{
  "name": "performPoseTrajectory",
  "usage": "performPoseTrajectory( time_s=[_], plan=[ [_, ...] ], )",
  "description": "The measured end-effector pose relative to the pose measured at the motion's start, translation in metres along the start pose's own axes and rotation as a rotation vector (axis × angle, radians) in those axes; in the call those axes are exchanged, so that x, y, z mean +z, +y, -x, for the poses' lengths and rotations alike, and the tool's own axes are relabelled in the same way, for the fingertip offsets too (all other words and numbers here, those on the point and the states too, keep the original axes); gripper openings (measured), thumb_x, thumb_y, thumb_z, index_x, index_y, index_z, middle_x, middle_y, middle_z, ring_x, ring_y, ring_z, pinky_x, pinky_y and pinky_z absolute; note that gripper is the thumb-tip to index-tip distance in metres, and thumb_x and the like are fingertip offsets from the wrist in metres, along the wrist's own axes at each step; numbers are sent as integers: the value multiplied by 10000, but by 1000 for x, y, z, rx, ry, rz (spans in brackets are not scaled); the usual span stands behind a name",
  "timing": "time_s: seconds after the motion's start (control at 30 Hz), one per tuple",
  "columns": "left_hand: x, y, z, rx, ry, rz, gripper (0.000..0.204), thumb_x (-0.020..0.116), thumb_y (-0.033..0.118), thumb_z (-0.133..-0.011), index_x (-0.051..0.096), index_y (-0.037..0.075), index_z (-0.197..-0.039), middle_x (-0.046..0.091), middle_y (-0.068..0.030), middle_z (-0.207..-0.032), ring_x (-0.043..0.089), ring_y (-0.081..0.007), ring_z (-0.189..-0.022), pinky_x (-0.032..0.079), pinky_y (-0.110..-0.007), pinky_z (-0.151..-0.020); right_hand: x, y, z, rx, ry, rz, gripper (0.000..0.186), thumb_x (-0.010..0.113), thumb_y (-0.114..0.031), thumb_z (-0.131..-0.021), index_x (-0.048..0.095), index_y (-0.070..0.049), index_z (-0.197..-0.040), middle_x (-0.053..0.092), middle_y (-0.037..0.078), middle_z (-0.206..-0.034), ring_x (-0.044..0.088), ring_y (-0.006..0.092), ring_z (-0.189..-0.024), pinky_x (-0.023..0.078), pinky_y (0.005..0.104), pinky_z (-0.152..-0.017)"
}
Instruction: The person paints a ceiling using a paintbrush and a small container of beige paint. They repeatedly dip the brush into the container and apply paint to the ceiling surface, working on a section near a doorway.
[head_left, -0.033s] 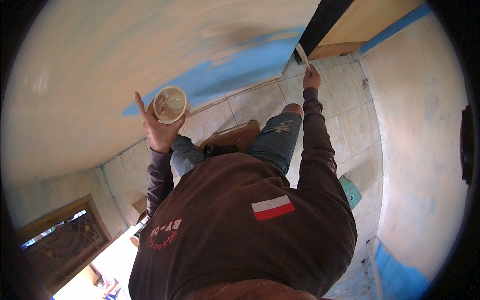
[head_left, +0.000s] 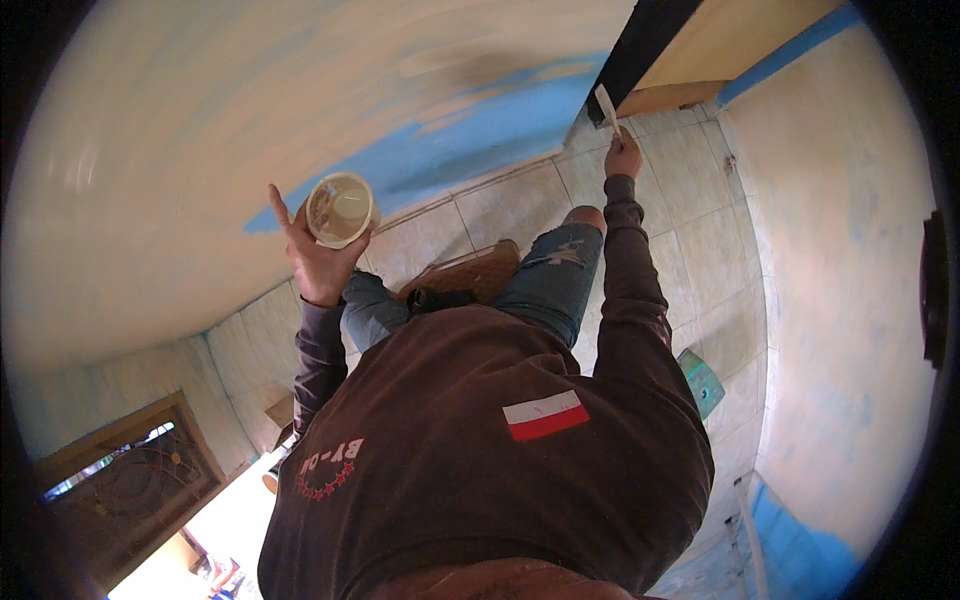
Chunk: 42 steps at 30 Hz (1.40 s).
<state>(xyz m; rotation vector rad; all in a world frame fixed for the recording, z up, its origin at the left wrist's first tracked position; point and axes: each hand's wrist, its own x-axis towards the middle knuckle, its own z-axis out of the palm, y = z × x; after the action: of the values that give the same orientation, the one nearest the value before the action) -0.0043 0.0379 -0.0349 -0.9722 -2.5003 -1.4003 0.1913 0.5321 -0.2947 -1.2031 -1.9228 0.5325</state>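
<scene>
My left hand is raised and grips a small round tub with cream paint inside, its index finger pointing up. My right hand reaches far forward and holds a flat pale brush. The brush tip rests where the cream and blue wall meets a dark door frame, just above the floor. Both arms wear dark brown sleeves. My knees in torn blue jeans are bent below me.
Pale floor tiles run along the wall. A brown wooden stool sits between my legs, with a teal object to the right. A grilled window is at lower left and a white pipe at lower right.
</scene>
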Motion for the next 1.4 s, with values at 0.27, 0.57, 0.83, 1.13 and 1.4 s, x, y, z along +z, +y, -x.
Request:
performPoseTrajectory(
  time_s=[0.27,0.57,0.83,1.13,1.4],
  plan=[
    [-3,12,-3,28,-21,-7,1360,913,110,-665,-87,63,-1586,650,-193,-1230,661,-269,-1118,554,-375,-962,-10,-108,11,-23,200,-117,320,582,-94,-872,676,3,-1163,683,254,-957,654,444,-903,521,517,-786],
    [-2,15,-3,38,-39,-38,1369,914,122,-671,-105,71,-1584,648,-201,-1217,660,-281,-1123,555,-386,-959,38,-102,-20,68,143,-97,355,590,-40,-866,608,62,-1205,647,320,-946,626,474,-941,499,535,-817],
    [-4,14,-1,38,-22,-9,1352,911,140,-676,-87,58,-1583,656,-197,-1211,668,-282,-1108,558,-384,-946,37,-179,56,-57,-4,-139,433,554,-52,-931,512,23,-1356,610,276,-1012,601,462,-939,491,515,-819],
    [-2,11,0,37,-5,-16,1345,917,163,-675,-68,40,-1582,666,-178,-1204,682,-279,-1084,562,-382,-930,-32,-280,83,-187,-543,-766,267,678,-154,-944,694,-45,-1187,710,174,-1052,698,241,-890,558,345,-763],
    [-2,15,-1,12,8,17,1352,916,150,-681,-89,45,-1579,658,-185,-1215,677,-276,-1095,559,-377,-937,-11,-304,26,-353,-658,-697,242,690,-174,-945,722,-24,-1132,746,153,-982,715,186,-816,565,304,-743]
  ],
)
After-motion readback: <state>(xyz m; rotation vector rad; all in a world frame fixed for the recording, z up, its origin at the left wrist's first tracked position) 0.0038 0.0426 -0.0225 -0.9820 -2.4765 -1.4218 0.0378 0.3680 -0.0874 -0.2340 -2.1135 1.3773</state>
